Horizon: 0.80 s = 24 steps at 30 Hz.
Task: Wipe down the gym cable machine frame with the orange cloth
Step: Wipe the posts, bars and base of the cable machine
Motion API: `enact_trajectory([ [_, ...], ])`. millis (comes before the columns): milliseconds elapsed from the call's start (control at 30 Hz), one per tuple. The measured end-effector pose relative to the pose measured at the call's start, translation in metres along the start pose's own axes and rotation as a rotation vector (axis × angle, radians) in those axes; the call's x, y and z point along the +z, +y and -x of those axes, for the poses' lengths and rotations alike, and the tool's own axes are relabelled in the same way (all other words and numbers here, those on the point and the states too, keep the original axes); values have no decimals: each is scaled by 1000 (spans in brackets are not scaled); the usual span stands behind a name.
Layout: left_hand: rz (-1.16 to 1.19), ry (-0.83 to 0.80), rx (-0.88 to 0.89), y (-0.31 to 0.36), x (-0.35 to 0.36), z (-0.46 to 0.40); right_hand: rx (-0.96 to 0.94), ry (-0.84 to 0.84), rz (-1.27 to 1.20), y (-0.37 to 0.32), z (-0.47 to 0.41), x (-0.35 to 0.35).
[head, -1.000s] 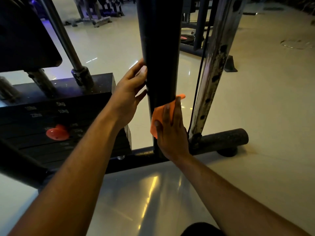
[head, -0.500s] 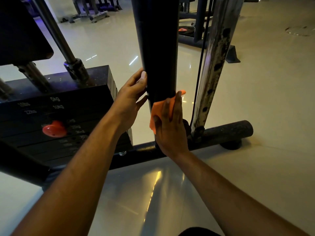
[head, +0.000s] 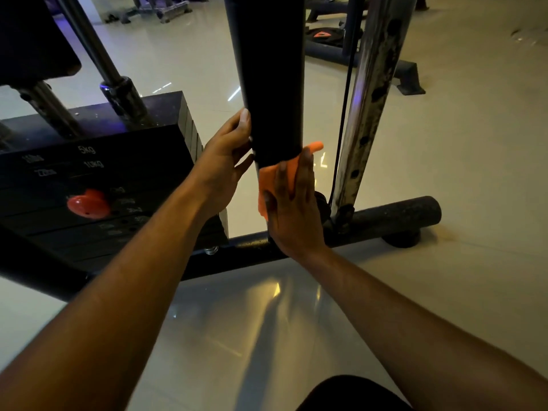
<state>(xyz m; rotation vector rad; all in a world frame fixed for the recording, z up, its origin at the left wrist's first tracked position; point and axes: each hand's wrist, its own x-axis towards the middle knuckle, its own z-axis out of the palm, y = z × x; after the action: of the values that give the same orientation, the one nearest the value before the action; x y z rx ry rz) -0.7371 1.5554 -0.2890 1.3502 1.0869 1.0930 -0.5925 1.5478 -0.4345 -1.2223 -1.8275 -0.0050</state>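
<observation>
A thick black upright post (head: 267, 72) of the cable machine rises in the middle of the head view. Low on that post, my right hand (head: 292, 209) presses the orange cloth (head: 267, 182) flat against it with straight fingers. An orange corner pokes out past my fingertips on the right. My left hand (head: 224, 164) rests on the post's left side, thumb up along its edge, fingers reaching behind it. The black base bar (head: 394, 213) of the frame runs along the floor just below both hands.
A black weight stack (head: 98, 179) with a red selector pin (head: 87, 204) stands at the left under chrome guide rods (head: 89, 46). A worn perforated chrome post (head: 367, 108) and a black cable (head: 345, 96) stand right of the cloth. Glossy tile floor (head: 459, 161) surrounds; other equipment lies behind.
My right hand has slid the orange cloth a little lower on the post toward the base bar. My left hand keeps its hold on the post's left side. The view dipped downward.
</observation>
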Motion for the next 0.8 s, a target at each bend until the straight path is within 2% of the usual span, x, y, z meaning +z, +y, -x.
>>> enact_trajectory([
  [200, 15, -15, 19, -21, 2, -7, -81, 176, 52, 4, -24, 11],
  [400, 45, 15, 68, -41, 8, -4, -123, 47, 169, 47, 42, 45],
  [633, 28, -17, 64, -81, 4, -4, -120, 113, 104, 34, 13, 38],
  [800, 49, -19, 61, -110, 4, -4, -94, -7, 222, 68, 79, 56],
])
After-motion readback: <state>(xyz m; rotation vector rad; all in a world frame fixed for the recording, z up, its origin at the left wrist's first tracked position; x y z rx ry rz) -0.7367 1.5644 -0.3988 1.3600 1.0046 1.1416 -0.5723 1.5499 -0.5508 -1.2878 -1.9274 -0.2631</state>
